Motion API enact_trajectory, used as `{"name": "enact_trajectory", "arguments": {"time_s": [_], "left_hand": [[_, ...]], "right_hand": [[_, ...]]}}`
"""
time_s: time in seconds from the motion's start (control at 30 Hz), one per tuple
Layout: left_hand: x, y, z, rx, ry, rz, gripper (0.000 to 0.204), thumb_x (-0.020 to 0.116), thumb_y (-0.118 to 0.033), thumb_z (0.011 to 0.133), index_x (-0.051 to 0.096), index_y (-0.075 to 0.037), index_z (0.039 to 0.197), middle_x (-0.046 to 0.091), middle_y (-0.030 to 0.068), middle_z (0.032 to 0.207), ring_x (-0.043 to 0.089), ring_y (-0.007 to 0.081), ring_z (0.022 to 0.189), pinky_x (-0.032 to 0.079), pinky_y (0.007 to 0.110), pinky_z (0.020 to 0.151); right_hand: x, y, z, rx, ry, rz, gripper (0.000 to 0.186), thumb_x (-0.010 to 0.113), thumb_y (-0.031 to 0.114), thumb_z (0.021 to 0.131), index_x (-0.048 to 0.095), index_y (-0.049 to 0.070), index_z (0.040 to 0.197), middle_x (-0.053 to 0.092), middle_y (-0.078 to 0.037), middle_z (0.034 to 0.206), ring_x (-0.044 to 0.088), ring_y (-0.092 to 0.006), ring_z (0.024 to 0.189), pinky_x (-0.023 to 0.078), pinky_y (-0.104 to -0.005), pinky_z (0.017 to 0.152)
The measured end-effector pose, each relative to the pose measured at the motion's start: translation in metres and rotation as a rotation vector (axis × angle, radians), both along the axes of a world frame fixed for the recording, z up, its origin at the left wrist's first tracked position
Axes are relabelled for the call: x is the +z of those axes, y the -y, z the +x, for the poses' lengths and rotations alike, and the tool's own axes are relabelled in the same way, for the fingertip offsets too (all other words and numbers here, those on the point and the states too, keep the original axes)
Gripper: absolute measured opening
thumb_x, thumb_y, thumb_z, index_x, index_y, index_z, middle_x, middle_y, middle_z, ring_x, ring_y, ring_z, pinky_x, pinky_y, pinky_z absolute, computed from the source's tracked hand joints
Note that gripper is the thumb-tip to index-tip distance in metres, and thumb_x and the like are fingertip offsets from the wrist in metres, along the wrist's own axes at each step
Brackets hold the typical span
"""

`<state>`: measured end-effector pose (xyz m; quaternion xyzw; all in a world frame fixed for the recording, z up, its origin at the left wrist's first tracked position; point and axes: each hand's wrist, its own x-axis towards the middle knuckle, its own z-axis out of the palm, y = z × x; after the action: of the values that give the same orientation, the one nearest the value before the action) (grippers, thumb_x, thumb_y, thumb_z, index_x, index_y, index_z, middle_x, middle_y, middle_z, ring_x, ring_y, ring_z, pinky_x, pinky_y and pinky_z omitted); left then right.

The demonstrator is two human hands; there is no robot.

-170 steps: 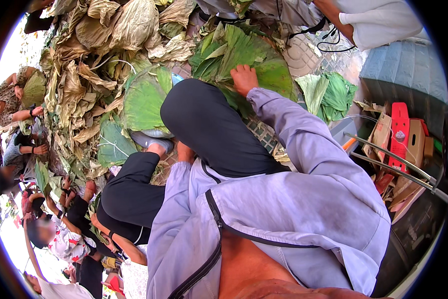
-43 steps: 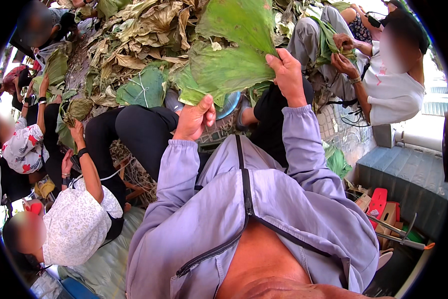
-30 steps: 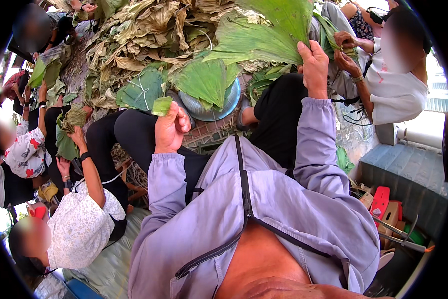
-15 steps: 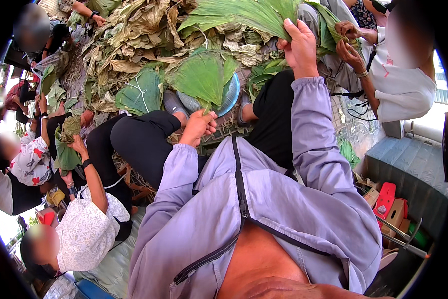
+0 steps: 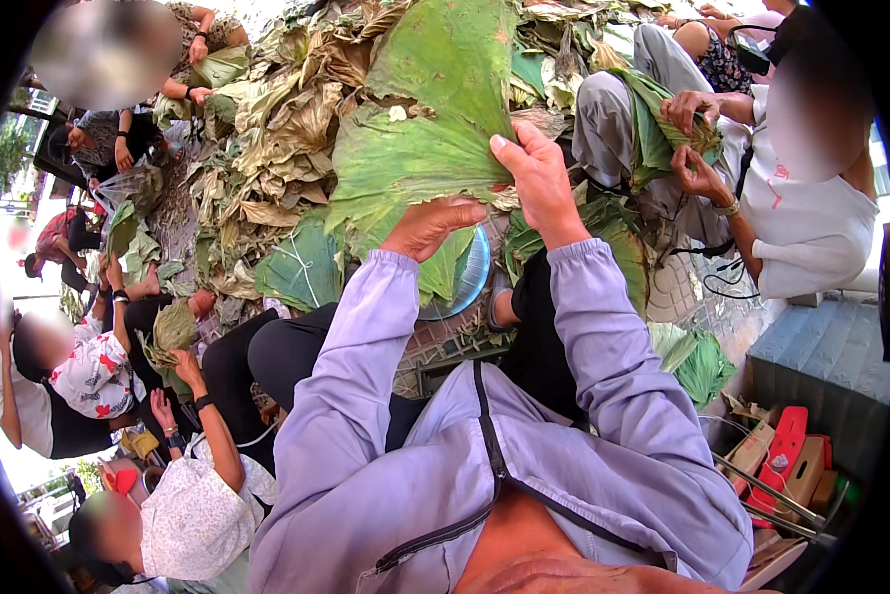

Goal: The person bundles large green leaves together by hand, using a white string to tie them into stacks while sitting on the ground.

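Note:
A large green leaf (image 5: 445,69), fan-shaped with a torn edge, is held up in front of me. My right hand (image 5: 544,188) is closed on its narrow end, thumb on top. At its lower edge, my left hand (image 5: 430,228) shows the thumb stretched toward the right hand; the other fingers are hidden at the leaf. Beneath my hands another green leaf (image 5: 440,282) lies over a round light-blue basin (image 5: 475,277), between my knees. Left of the basin lies a stack of green leaves (image 5: 304,262) tied with white string.
A heap of dried brown leaves (image 5: 306,124) spreads ahead. A person at right (image 5: 811,188) handles folded leaves; several people sit along the left, one holding a leaf bundle (image 5: 175,325). Cardboard boxes with a red object (image 5: 784,460) stand at lower right, below a grey-blue box (image 5: 821,346).
My right hand has come down and left, bringing the large leaf in front of me. My left hand has risen from the leaf over the basin to the large leaf's edge.

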<state>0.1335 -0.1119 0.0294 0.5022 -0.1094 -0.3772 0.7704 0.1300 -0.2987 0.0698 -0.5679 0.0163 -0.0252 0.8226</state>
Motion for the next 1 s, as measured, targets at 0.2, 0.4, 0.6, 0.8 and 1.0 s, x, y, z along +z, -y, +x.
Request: {"name": "enact_trajectory", "arguments": {"time_s": [0.2, 0.4, 0.6, 0.8, 1.0], "left_hand": [[0.001, 0.031, -0.018, 0.415, -0.148, -0.378, 0.051, 0.065, -0.024, 0.098, 0.048, -0.006, 0.143, 0.057, 0.0094, 0.138, 0.052, 0.0256, 0.13, 0.039, 0.045, 0.114], [-0.005, 0.029, -0.038, 0.604, -0.235, -0.441, 0.04, 0.051, -0.015, 0.104, 0.047, -0.002, 0.142, 0.056, 0.0122, 0.139, 0.054, 0.0274, 0.129, 0.043, 0.048, 0.112], [-0.013, -0.002, -0.073, 0.581, -0.199, -0.365, 0.041, 0.051, -0.011, 0.104, 0.045, -0.006, 0.144, 0.055, 0.0118, 0.143, 0.057, 0.0304, 0.127, 0.048, 0.051, 0.106], [-0.028, -0.028, -0.103, 0.625, -0.183, -0.257, 0.041, 0.052, -0.01, 0.103, 0.046, -0.007, 0.144, 0.056, 0.0118, 0.141, 0.059, 0.0305, 0.125, 0.05, 0.053, 0.102], [-0.029, -0.047, -0.118, 0.693, -0.199, -0.243, 0.038, 0.054, -0.01, 0.102, 0.05, -0.007, 0.14, 0.059, 0.0104, 0.137, 0.062, 0.0292, 0.12, 0.054, 0.049, 0.096]], "right_hand": [[-0.005, -0.007, 0.003, 0.042, 0.037, 0.005, 0.019, 0.064, 0.006, 0.094, 0.066, -0.001, 0.112, 0.067, -0.001, 0.101, 0.059, -0.0074, 0.088, 0.048, -0.0254, 0.085], [-0.002, -0.006, 0.002, 0.07, -0.05, 0.191, 0.02, 0.066, -0.001, 0.088, 0.067, 0.0, 0.107, 0.067, -0.001, 0.096, 0.059, -0.008, 0.085, 0.047, -0.0245, 0.079], [0.005, 0.006, 0.005, 0.046, -0.061, 0.421, 0.025, 0.066, 0.004, 0.093, 0.064, 0.004, 0.117, 0.071, -0.004, 0.106, 0.069, -0.0134, 0.089, 0.057, -0.0306, 0.077], [0.0, 0.021, 0.009, -0.1, -0.003, 0.417, 0.013, 0.066, 0.009, 0.095, 0.068, 0.007, 0.107, 0.071, -0.001, 0.096, 0.067, -0.0117, 0.076, 0.057, -0.0292, 0.066], [0.005, 0.022, 0.007, -0.165, 0.006, 0.328, 0.008, 0.068, 0.014, 0.096, 0.068, 0.008, 0.1, 0.07, 0.0, 0.09, 0.064, -0.0094, 0.068, 0.053, -0.0257, 0.055]]}}
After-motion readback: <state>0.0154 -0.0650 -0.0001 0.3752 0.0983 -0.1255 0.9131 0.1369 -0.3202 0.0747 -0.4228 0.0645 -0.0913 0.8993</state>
